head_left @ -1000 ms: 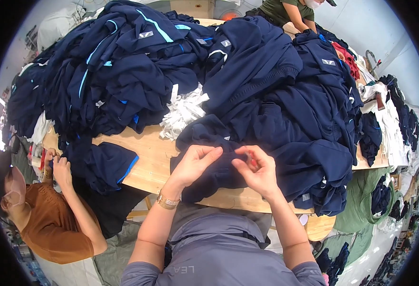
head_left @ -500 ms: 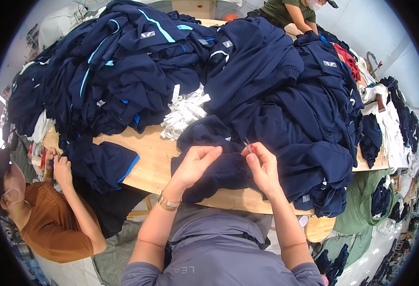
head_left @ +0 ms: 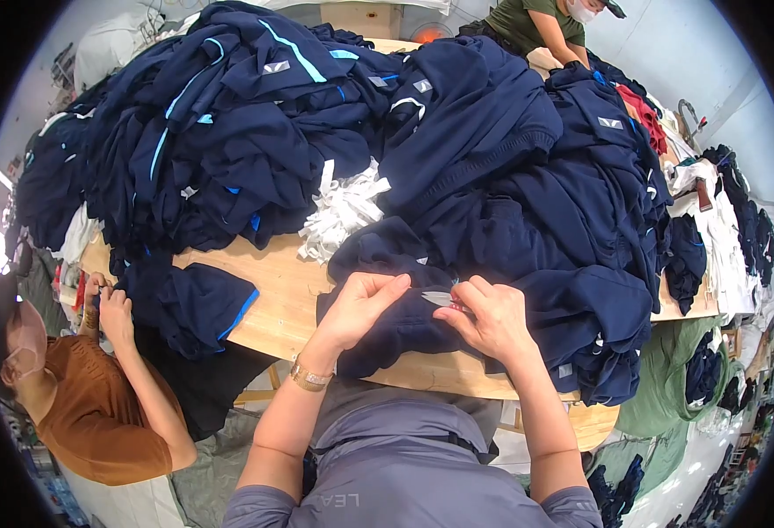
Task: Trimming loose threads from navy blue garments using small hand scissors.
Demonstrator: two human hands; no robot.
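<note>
My right hand (head_left: 494, 319) is closed around small metal thread snips (head_left: 437, 298); their blades point left toward my other hand. My left hand (head_left: 359, 308), with a watch on its wrist, pinches thumb and forefinger together at the edge of a navy garment (head_left: 396, 327). Whatever lies in that pinch is too small to make out. Both hands are just above the garment, near the table's front edge, a short gap between them. Just beyond my left hand lies a heap of white fabric strips (head_left: 344, 211).
Large piles of navy garments (head_left: 228, 132) cover much of the wooden table (head_left: 272, 321). At the left a person in a brown top (head_left: 110, 409) handles a navy piece with blue trim. Another person in green (head_left: 528, 26) works at the far right. A green sack (head_left: 668, 378) hangs at right.
My right hand has turned, so the snips now point left toward my left hand instead of up and away. My left hand has stayed in place.
</note>
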